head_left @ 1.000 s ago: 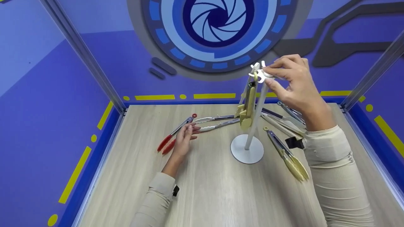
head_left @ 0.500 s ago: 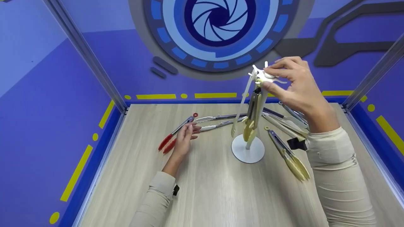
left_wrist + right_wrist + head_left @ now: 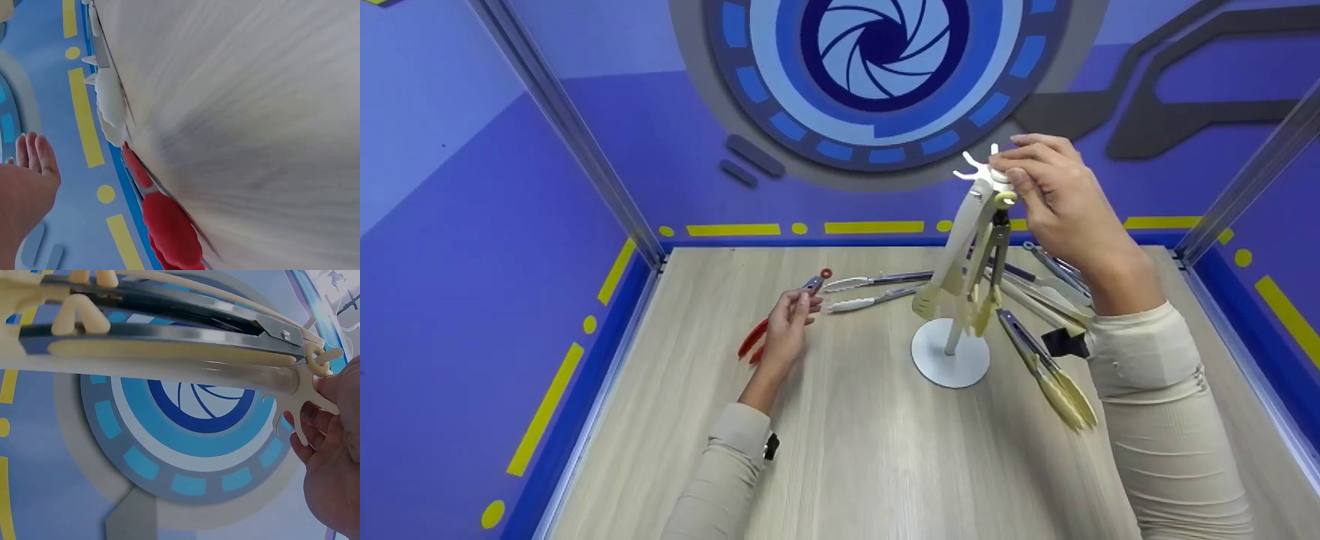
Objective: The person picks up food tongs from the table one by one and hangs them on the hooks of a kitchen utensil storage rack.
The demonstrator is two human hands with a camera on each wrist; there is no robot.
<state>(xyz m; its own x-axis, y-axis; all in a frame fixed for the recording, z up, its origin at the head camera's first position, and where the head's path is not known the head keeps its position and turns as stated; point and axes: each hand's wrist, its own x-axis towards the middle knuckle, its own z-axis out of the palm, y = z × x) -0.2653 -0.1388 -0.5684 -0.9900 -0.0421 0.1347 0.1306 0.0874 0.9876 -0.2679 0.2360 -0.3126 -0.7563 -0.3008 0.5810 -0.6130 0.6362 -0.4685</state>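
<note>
My right hand [image 3: 1061, 199] pinches the white hook top [image 3: 981, 171] of an upright stand, thumb and fingers at its hub. From one hook hang beige-tipped tongs [image 3: 997, 251] by their ring, close beside the thumb; the right wrist view shows the ring [image 3: 318, 360] over a hook. Left of them hangs a pale utensil [image 3: 958, 238] with a slotted flat end. My left hand [image 3: 787, 326] hovers with relaxed fingers and holds nothing. In the head view it overlaps red-tipped tongs [image 3: 753, 339]; the left wrist view shows these tongs [image 3: 171, 225] lying on the table, apart from the hand.
The stand's round base [image 3: 950, 364] rests on the wooden table [image 3: 855, 442]. White-tipped tongs [image 3: 855, 304] lie behind it, beige tongs [image 3: 1048, 373] at its right, and several more utensils [image 3: 1046, 289] behind the right wrist. Blue panels [image 3: 607, 172] enclose the back and sides.
The hook top has turned under my right hand. The hanging beige tongs have swung from left to right, and the pale utensil has come round to the front. My left hand has shifted slightly left.
</note>
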